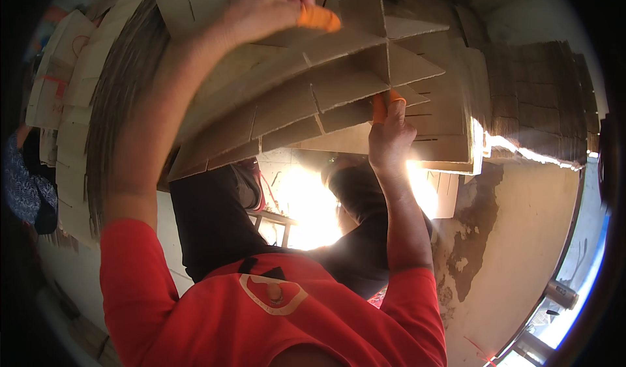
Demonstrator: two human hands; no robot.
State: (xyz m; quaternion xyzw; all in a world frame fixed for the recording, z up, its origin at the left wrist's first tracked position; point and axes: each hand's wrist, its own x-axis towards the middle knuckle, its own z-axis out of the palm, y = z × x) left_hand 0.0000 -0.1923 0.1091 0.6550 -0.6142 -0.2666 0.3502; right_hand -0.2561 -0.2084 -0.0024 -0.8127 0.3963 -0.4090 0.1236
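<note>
Slotted brown cardboard strips [280, 109], interlocked into a partition grid, stand in front of me across the work surface. An upright cardboard strip [362, 5] crosses the others near the right end of the grid. My right hand [393, 135], orange covers on its fingers, pinches the grid's lower edge close to that crossing. Above the grid, my left hand [287, 5] is raised, slightly blurred. Its orange-covered thumb and finger are apart, with nothing visible between them; the other fingers are curled and the top of the hand reaches the picture's edge.
Stacked cardboard sheets [124, 80] rise on the left, and another stack [538, 93] stands at the right by a stained wall [515, 230]. Flat slotted cardboard [443, 129] lies beyond my right hand. Another person's patterned sleeve [29, 178] shows at far left. Bright light glares below the grid.
</note>
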